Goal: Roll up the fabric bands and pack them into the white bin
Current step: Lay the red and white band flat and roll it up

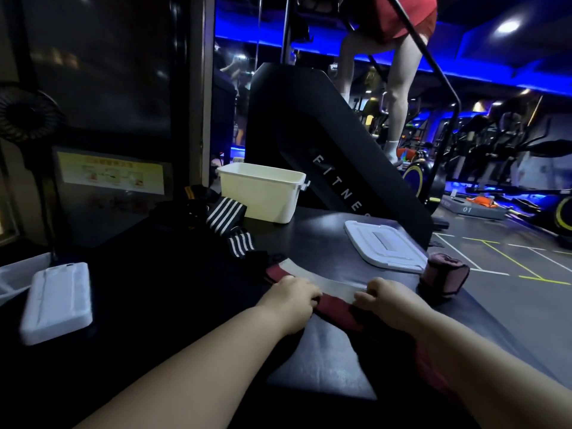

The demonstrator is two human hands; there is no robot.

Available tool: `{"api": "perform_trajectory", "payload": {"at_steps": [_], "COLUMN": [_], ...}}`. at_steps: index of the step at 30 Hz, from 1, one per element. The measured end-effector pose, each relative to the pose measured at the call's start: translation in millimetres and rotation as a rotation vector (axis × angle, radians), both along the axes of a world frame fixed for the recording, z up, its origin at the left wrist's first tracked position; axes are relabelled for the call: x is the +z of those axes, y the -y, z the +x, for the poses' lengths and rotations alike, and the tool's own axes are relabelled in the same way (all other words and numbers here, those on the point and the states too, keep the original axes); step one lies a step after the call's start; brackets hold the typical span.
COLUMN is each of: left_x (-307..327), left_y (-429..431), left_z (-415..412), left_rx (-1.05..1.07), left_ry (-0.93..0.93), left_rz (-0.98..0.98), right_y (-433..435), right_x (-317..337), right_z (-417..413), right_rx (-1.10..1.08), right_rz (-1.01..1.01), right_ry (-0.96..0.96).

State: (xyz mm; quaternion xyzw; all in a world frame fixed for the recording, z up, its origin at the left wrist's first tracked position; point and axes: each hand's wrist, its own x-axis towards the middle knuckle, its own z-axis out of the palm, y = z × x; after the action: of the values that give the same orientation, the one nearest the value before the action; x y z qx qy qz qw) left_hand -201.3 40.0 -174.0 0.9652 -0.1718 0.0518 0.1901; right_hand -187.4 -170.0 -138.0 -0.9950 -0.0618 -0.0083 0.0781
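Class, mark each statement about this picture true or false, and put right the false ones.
1. The left hand and right hand both hold the red-and-white band. True.
2. The lid is on the bin. False: the lid lies flat on the table, right of the bin.
3. A rolled band sits beside the lid. True.
4. The striped bands are in the bin. False: they lie on the table, left of the bin.
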Motion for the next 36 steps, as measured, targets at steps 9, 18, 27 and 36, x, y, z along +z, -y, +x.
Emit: {"api": "perform_trajectory", "payload": {"at_steps": [9,18,27,36], "left_x": [-3,9,-3,0], "left_y": [19,26,20,11], "left_z": [44,77,94,103], "left_rx": [0.086,0.031,0.024,0.136], "left_ry": [-0.214,-0.281,-0.237,-0.214], "left_rz": [0.118,-0.007,0.083,-0.125], "right_y": [-27,-48,-32,-66], "right_x": [-18,2,1,-14], "right_z": [41,73,88,122], "right_rx": [-0.244,-0.131,-0.13,-0.131], "right_rz": [0.179,0.023,0.073,0.013], "right_ry": [0.022,-0.125,-0.308,-0.1]}}
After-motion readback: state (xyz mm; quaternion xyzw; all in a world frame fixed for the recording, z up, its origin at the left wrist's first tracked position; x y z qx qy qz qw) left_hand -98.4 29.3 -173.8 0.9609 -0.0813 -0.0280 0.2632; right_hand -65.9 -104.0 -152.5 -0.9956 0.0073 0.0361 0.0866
